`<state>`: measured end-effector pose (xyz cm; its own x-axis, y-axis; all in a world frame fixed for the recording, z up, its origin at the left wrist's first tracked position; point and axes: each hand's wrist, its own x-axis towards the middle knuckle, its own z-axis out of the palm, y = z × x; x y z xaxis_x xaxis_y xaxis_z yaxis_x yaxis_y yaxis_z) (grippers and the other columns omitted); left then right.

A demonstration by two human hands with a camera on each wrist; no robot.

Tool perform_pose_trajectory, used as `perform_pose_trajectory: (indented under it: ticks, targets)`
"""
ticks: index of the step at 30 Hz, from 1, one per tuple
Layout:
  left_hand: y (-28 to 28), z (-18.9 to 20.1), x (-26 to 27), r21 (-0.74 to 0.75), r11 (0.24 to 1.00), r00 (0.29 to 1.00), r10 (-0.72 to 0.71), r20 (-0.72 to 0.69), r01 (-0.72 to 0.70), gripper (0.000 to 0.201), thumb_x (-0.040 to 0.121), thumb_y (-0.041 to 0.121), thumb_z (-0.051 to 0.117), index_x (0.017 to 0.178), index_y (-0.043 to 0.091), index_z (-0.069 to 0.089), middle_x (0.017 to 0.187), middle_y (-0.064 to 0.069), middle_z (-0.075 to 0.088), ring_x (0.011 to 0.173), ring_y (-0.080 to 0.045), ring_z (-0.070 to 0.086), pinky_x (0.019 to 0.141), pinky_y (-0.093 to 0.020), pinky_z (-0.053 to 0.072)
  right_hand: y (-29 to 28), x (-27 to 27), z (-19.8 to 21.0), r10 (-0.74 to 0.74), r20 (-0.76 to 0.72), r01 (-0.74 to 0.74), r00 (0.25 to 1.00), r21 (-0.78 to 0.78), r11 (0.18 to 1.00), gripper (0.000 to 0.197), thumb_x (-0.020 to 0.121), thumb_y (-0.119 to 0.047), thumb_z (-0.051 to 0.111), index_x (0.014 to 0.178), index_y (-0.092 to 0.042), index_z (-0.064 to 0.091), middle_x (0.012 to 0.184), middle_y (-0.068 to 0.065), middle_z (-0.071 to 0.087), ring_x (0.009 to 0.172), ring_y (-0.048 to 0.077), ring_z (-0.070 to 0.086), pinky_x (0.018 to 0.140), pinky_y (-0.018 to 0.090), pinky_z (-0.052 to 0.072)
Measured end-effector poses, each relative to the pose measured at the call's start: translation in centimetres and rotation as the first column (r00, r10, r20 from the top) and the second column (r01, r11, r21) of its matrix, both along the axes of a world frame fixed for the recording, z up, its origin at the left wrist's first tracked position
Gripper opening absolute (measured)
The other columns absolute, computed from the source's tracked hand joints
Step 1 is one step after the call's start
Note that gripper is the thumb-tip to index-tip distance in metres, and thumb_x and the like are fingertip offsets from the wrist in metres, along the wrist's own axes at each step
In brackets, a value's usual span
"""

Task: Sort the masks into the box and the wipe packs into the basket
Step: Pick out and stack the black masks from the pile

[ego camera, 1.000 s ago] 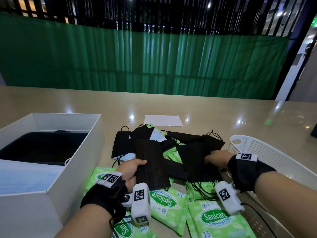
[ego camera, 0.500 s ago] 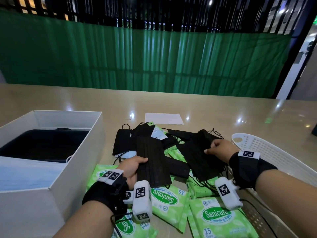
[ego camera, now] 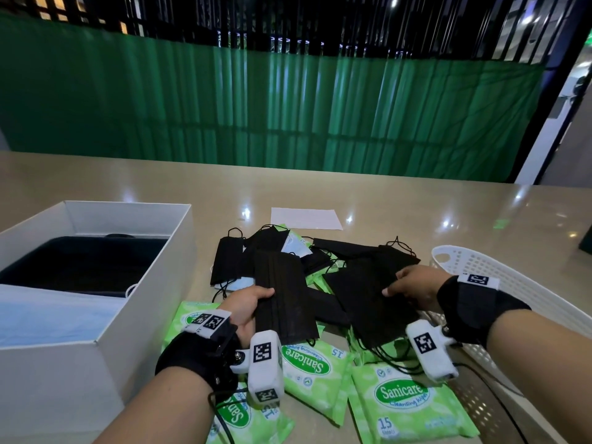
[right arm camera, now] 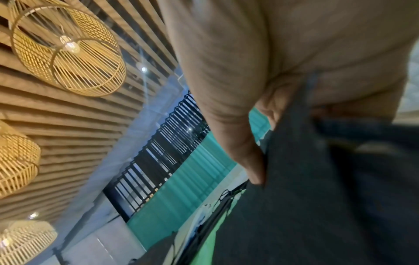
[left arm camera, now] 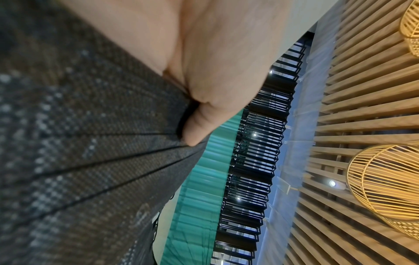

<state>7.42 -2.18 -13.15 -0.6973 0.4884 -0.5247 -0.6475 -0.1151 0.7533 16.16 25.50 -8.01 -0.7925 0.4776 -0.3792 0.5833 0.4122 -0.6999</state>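
Both hands have masks up off the pile

Right hand (ego camera: 413, 288) has lifted its mask (ego camera: 365, 296); left hand (ego camera: 248, 307) still pinches another mask (ego camera: 282, 299). Next stop, likely the box (ego camera: 153, 283).

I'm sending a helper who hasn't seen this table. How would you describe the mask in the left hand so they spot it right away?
Start at the white box on the left of the table; just right of it the left hand pinches a black mask by its edge. It lies lengthwise atop the pile, above a green wipe pack. Unlike the crumpled mask in the right hand, it is flat, with straight pleats.
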Motion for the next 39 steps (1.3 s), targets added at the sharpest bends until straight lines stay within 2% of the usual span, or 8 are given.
perform_pose_trajectory:
  ticks: [5, 9, 15, 23, 27, 30, 35, 39]
  targets:
    - [-0.2, 0.5, 0.6, 0.036, 0.999, 0.999, 0.038, 0.016, -0.039, 0.029, 0.096, 0.017, 0.045, 0.107, -0.004, 0.061, 0.081, -0.021, 0.069, 0.064, -0.032, 0.068, 0.049, -0.041, 0.057, -0.5, -0.2, 2.0, 0.013, -0.196, 0.035, 0.981, 0.236, 0.971, 0.014, 0.082, -0.011, 0.064, 0.088, 0.000, 0.066, 0.086, 0.016, 0.065, 0.081, 0.030, 0.063, 0.081, 0.040, 0.051]
    - [-0.2, 1.8, 1.1, 0.090, 0.987, 0.987, 0.141, -0.073, -0.134, 0.019, 0.097, 0.013, 0.045, 0.108, 0.006, 0.059, 0.091, -0.020, 0.066, 0.078, -0.031, 0.064, 0.063, -0.046, 0.057, -1.8, 0.5, 5.5, -0.091, -0.555, 0.071, 0.827, -0.058, 0.996, 0.013, 0.088, -0.002, 0.051, 0.095, 0.000, 0.061, 0.079, 0.017, 0.062, 0.067, 0.026, 0.059, 0.065, 0.035, 0.047]
    - [0.0, 5.8, 1.5, 0.275, 0.959, 0.984, 0.105, -0.141, -0.063, 0.038, 0.098, 0.028, 0.042, 0.124, 0.003, 0.054, 0.102, -0.022, 0.067, 0.084, -0.032, 0.067, 0.065, -0.044, 0.059, -5.3, 2.4, 8.9, -0.122, -0.638, -0.276, 0.760, -0.488, 0.828, 0.020, 0.095, -0.008, 0.045, 0.107, -0.002, 0.059, 0.087, 0.014, 0.071, 0.067, 0.020, 0.070, 0.056, 0.032, 0.058]
    - [2.7, 6.5, 4.5, 0.377, 0.917, 0.983, -0.068, -0.170, 0.128, 0.083, 0.089, 0.070, 0.014, 0.131, 0.009, 0.053, 0.129, -0.019, 0.058, 0.121, -0.031, 0.054, 0.107, -0.047, 0.036, -9.4, 1.4, 4.5, 0.015, -0.449, -0.241, 0.893, -0.451, 0.859, 0.016, 0.096, -0.015, 0.050, 0.092, -0.005, 0.062, 0.073, 0.011, 0.072, 0.060, 0.020, 0.069, 0.057, 0.030, 0.058]
    - [2.1, 5.8, 4.8, 0.323, 0.937, 0.974, -0.062, -0.217, 0.131, 0.051, 0.092, 0.035, 0.051, 0.132, 0.004, 0.051, 0.122, -0.024, 0.060, 0.108, -0.035, 0.061, 0.090, -0.046, 0.052, -9.8, 1.2, 2.8, 0.159, -0.433, -0.325, 0.887, -0.342, 0.882, 0.021, 0.096, -0.020, 0.052, 0.100, -0.006, 0.066, 0.102, 0.008, 0.072, 0.093, 0.019, 0.067, 0.086, 0.031, 0.052]
    - [0.9, 6.0, 3.7, 0.294, 0.955, 0.945, 0.121, -0.303, -0.028, 0.035, 0.092, -0.001, 0.046, 0.127, 0.001, 0.052, 0.104, -0.021, 0.066, 0.085, -0.031, 0.067, 0.069, -0.042, 0.059, -9.4, 0.6, 3.1, 0.173, -0.432, -0.272, 0.885, -0.179, 0.945, 0.036, 0.098, -0.037, 0.045, 0.110, -0.010, 0.065, 0.114, 0.000, 0.066, 0.107, 0.013, 0.058, 0.083, 0.027, 0.045]
    - [-1.4, 8.4, 2.4, 0.295, 0.938, 0.882, 0.289, -0.372, -0.183, 0.030, 0.093, 0.003, 0.046, 0.122, 0.001, 0.056, 0.094, -0.020, 0.067, 0.069, -0.026, 0.069, 0.059, -0.042, 0.059, -7.1, -1.3, 2.3, 0.317, -0.088, -0.301, 0.944, 0.159, 0.940, 0.037, 0.098, -0.036, 0.045, 0.115, -0.006, 0.059, 0.119, 0.009, 0.062, 0.107, 0.024, 0.059, 0.084, 0.034, 0.049]
    - [-2.6, 8.9, 2.0, 0.293, 0.936, 0.908, 0.287, -0.304, -0.197, 0.029, 0.097, 0.014, 0.044, 0.119, 0.003, 0.058, 0.094, -0.017, 0.068, 0.067, -0.024, 0.071, 0.053, -0.037, 0.057, -7.9, -2.3, 1.3, 0.432, 0.280, -0.515, 0.857, 0.465, 0.720, 0.038, 0.092, -0.041, 0.055, 0.121, -0.016, 0.059, 0.124, 0.002, 0.059, 0.114, 0.021, 0.055, 0.091, 0.026, 0.043]
